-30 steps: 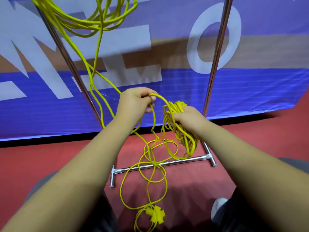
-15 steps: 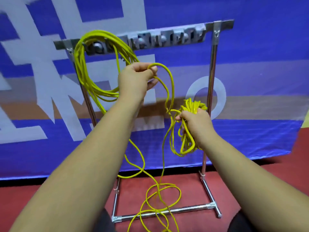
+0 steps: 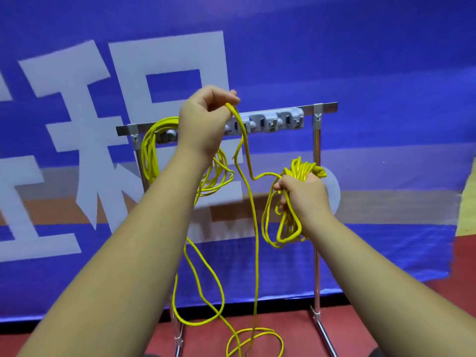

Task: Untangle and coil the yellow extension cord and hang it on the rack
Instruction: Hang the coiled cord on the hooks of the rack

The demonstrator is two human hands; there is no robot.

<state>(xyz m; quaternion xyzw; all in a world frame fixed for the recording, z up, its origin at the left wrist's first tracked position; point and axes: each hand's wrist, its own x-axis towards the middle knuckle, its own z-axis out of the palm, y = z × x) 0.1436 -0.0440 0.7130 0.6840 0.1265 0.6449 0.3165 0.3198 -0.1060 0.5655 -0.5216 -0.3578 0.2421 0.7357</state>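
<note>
Before the rack (image 3: 317, 228), left hand (image 3: 203, 119) pinches the cord (image 3: 253, 228), right hand (image 3: 305, 195) clamps its bundle (image 3: 304, 166); trailing loops (image 3: 257, 331) risk knotting.

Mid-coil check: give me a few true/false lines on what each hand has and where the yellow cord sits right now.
1. The right hand grips a bundle of cord loops. True.
2. The left hand is empty. False: it pinches a strand of the cord, raised in front of the rack.
3. Part of the cord hangs on the rack's left end. True.
4. All the cord is off the floor. False: loops lie on the floor.
</note>
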